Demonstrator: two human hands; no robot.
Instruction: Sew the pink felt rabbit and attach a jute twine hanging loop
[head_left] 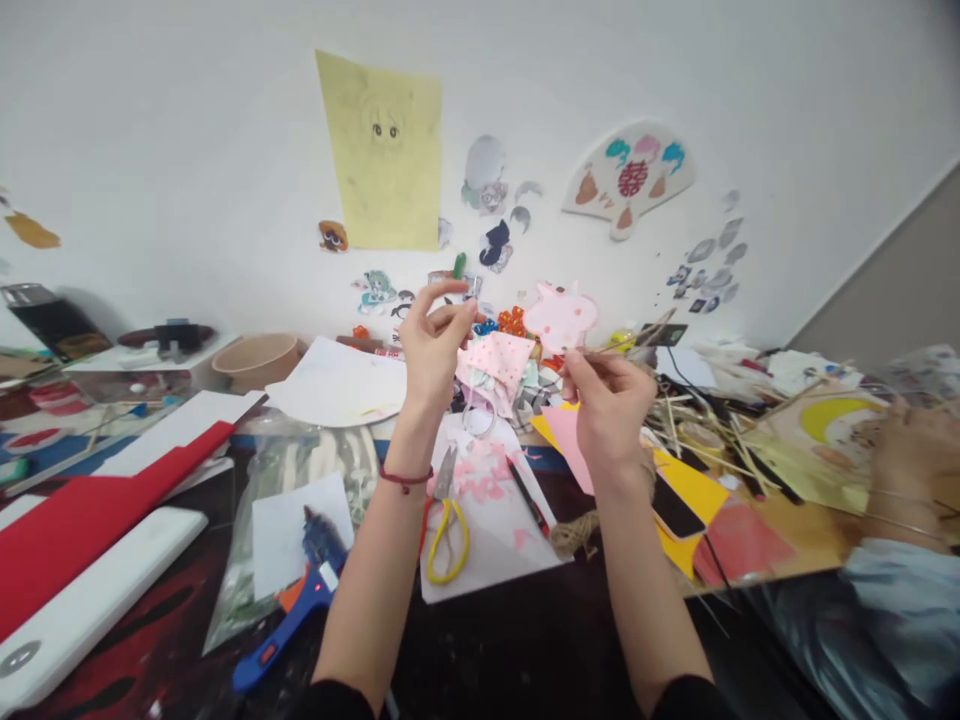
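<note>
My right hand (611, 410) pinches the lower edge of a pink animal-shaped cutout (562, 318), held up before the wall. My left hand (435, 335) is raised to the left of it, its index finger stretched and the other fingers curled towards the thumb; anything between its fingertips is too small to make out. Below and between my hands lies a pink dotted cloth (499, 368). On a white sheet (450, 585) with pink scraps (480, 470) rest yellow-handled scissors (448, 540) and a black pen-like tool (529, 495).
A blue glue gun (289, 625) lies left of my left forearm. Farther left are a red sheet (105, 510) and a long white case (97, 600). On the right are a phone (679, 505), yellow paper (709, 490), thin sticks (739, 450) and another person's hand (907, 450).
</note>
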